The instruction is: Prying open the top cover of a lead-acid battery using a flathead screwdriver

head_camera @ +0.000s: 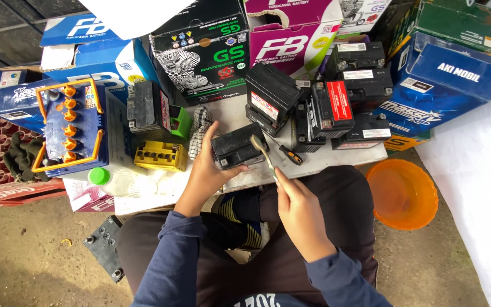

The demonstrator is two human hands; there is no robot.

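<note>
My left hand (204, 170) grips a small black battery (235, 149) by its left side and holds it on the edge of a low white board (160, 187). My right hand (298, 209) holds a toothbrush (263, 152) by the handle, with the bristle end resting on the top right of that battery. A screwdriver (286, 152) with an orange and black handle lies just to the right of the battery. I sit with my knees under the board.
Several black batteries (336, 111) stand at the back right, with cardboard boxes (211, 48) stacked behind. A blue battery with orange caps (72, 128), a yellow part (160, 155) and a green-capped bottle (112, 179) lie left. An orange basin (402, 193) sits on the ground at right.
</note>
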